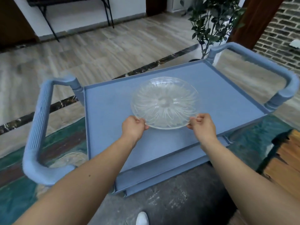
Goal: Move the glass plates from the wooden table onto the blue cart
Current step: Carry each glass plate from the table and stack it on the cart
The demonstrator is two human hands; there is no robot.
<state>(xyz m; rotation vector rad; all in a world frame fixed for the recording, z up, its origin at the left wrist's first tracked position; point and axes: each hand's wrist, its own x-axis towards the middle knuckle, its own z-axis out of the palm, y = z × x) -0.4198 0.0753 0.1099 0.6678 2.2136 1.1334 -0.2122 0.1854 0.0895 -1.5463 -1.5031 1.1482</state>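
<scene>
White shoe (pixel 142 218) below; both hands' fingers pinch glass plate (pixel 165 103) rim over blue cart (pixel 103 111).

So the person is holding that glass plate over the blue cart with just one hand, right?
Not quite: the head view shows both hands on it. The left hand and right hand each grip the near rim of the glass plate over the blue cart.

A leafy potted plant (pixel 212 21) stands on the pale wood-look floor (pixel 90 51) beside a brick wall (pixel 279 34), a dark-legged folding table (pixel 48 4) sits against the far white wall, and a green patterned rug (pixel 19 189) and one white shoe (pixel 142 218) lie nearest.
</scene>
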